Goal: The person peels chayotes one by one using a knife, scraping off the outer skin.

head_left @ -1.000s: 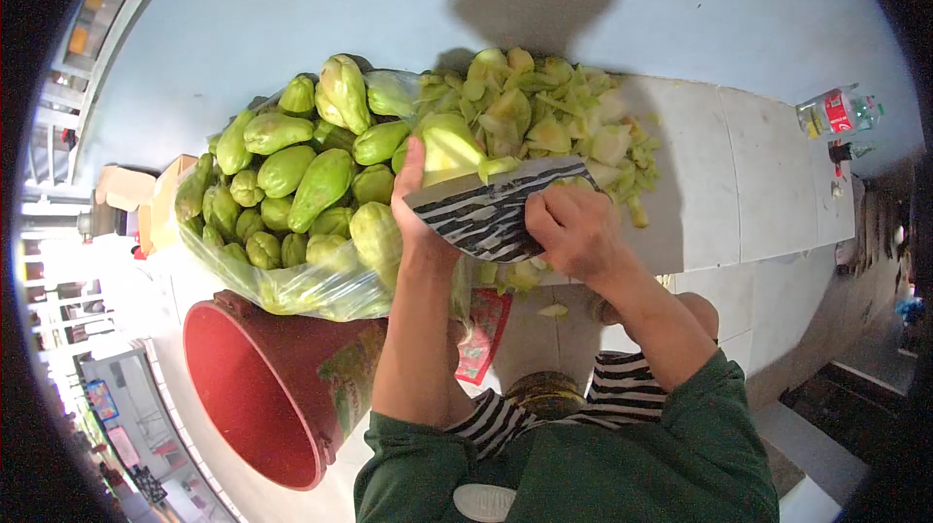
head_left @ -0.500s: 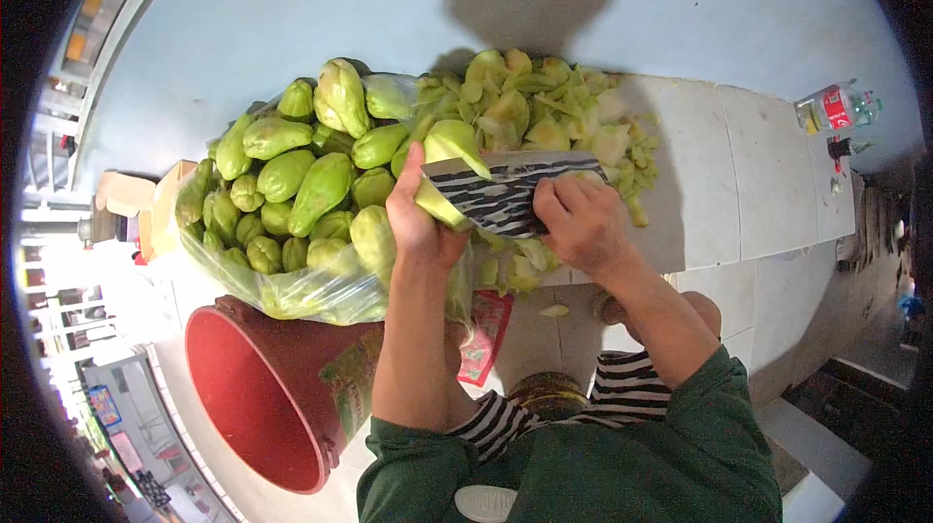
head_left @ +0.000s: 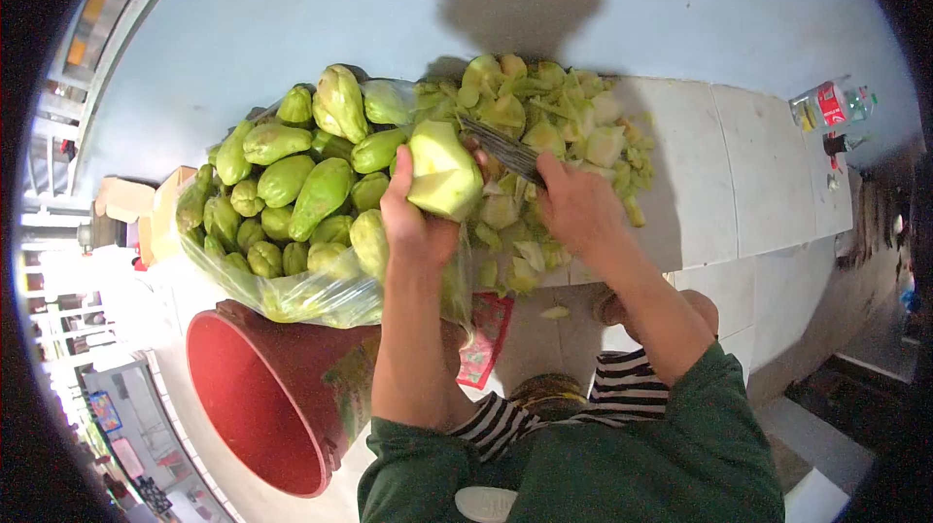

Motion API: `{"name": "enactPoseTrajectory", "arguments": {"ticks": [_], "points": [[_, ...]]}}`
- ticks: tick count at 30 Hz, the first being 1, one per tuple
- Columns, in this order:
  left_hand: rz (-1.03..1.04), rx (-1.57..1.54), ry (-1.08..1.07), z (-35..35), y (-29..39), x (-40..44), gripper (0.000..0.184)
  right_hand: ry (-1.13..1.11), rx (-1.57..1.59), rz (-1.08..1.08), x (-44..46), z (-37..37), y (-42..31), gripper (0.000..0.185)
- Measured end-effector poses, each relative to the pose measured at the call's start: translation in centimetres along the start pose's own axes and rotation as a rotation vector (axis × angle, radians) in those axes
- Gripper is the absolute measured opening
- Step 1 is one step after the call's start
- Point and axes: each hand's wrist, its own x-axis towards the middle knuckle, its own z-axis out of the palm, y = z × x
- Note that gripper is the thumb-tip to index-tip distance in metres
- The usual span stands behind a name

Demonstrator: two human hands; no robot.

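Note:
My left hand (head_left: 416, 224) is wrapped round a chayote (head_left: 443, 171) with pale, flat-cut faces, its peel cut away on the side I see. In my right hand (head_left: 581, 210) is a wide-bladed knife (head_left: 501, 148), turned nearly edge-on, its dark blade pointing up and left. The blade's tip lies close to the chayote's upper right side; I cannot tell if they touch. Behind and below the knife spreads a heap of green peelings (head_left: 604, 144). Left of my left hand, whole chayotes (head_left: 322, 194) fill a clear plastic bag (head_left: 326, 301).
A red bucket (head_left: 255, 397) lies tipped near my left forearm, its mouth facing left. Cardboard (head_left: 126, 194) stands beyond the bag. A plastic bottle with a red label (head_left: 831, 105) is at the far right by the wall. A red packet (head_left: 483, 343) lies near my knees.
The knife has turned from showing its broad striped face to nearly edge-on and come off the chayote's front. The chayote has been rotated in my left hand, showing more of its cut faces.

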Motion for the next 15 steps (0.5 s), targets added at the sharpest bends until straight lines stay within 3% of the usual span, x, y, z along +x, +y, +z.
{"name": "enactPoseTrajectory", "arguments": {"ticks": [2, 3, 5, 9, 11, 12, 15], "points": [[0.017, -0.043, 0.027, 0.3, 0.0, 0.2, 0.05, 0.206, 0.085, -0.238, -0.4, -0.7, -0.7, 0.014], [0.029, -0.08, 0.048, 0.3, 0.1, 0.3, 0.051, 0.206, 0.089, -0.238, -0.6, -0.4, -0.7, 0.014], [0.011, -0.09, 0.025, -0.3, -0.1, 0.6, 0.05, 0.305, 0.073, -0.471, -0.8, 0.2, -0.4, 0.015], [-0.046, -0.104, -0.032, -1.6, -1.3, 1.1, 0.049, 0.433, 0.002, -0.595, -1.2, 0.2, -0.9, 0.019], [-0.118, -0.138, -0.171, -2.5, -1.9, 1.5, 0.05, 0.387, 0.023, -0.663, -1.5, -0.6, -1.2, 0.037], [-0.122, -0.112, -0.071, -1.5, -2.0, 1.0, 0.05, 0.387, 0.023, -0.661, -1.5, -0.5, -1.2, 0.037], [-0.124, -0.153, -0.083, -1.6, -2.9, 1.1, 0.051, 0.447, 0.017, -0.681, -1.4, -0.5, -1.3, 0.032]]}}
